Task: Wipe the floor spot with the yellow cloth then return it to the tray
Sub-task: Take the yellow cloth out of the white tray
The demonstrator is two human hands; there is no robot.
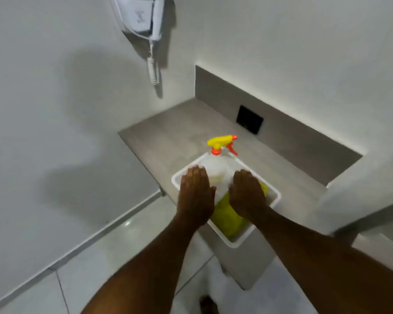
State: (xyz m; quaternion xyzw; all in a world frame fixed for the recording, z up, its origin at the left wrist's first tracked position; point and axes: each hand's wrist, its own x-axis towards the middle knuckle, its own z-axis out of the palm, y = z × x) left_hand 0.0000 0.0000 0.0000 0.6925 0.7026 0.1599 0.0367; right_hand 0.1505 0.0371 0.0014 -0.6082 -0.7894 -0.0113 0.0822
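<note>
Two bare hands over one white tray (273, 191), palms down, backs to the camera. Left hand (196, 193): fingers extended and pressed together, flat, holding nothing visible. Right hand (247, 193): same posture, fingers extended side by side, flat, nothing visibly pinched; cannot tell whether either palm touches what lies beneath it.

Yellow cloth (227, 217): in the tray, crumpled, lying below and between the two wrists. Most of the visible part is on the near side of the right palm; a small yellow edge also shows past that hand's outer side. The cloth is partly hidden by both hands.

Spray bottle (218, 164): upright in the far end of the tray, clear body directly beyond and between the fingertips of the two hands. Yellow head with orange trigger and nozzle, nozzle pointing to the right. The left fingertips overlap the tray's far left rim; the right fingertips sit just beside the bottle's body.

The tray rests on a grey ledge (173, 132), near its front corner; the near end of the tray seems to overhang the edge.

Tiled floor (114, 252) below the forearms, pale and glossy. No spot can be made out on it; frame is blurred.

Wall-mounted white hairdryer (143, 17) with coiled cord, well beyond the left hand. Black wall plate (249, 119) on the ledge's back panel, beyond the right hand.
</note>
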